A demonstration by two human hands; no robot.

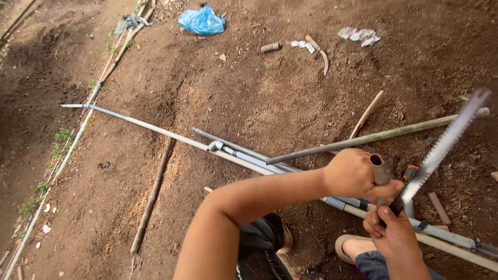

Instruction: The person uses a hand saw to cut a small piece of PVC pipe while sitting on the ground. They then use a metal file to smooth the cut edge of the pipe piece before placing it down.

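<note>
Head view, pipe piece (380, 172) in left hand (350, 173), saw (445, 143) in right hand (393, 233)

Outdoor work site on bare ground, likely a farm plot or garden yard under irrigation work. Underfoot only loose brown soil (270, 98), scattered with stones and wood chips. Long grey pipes (155, 129) laid across the dirt, joined at an elbow fitting (215, 145). Bamboo poles (373, 137) and a thin stick (152, 197) lying loose beside them. Green weeds (59, 142) sprouting along a line of piping at the left edge. Crumpled blue plastic bag (202, 21), pipe offcut (270, 47) and white scraps (359, 35) littering the far ground.
</note>
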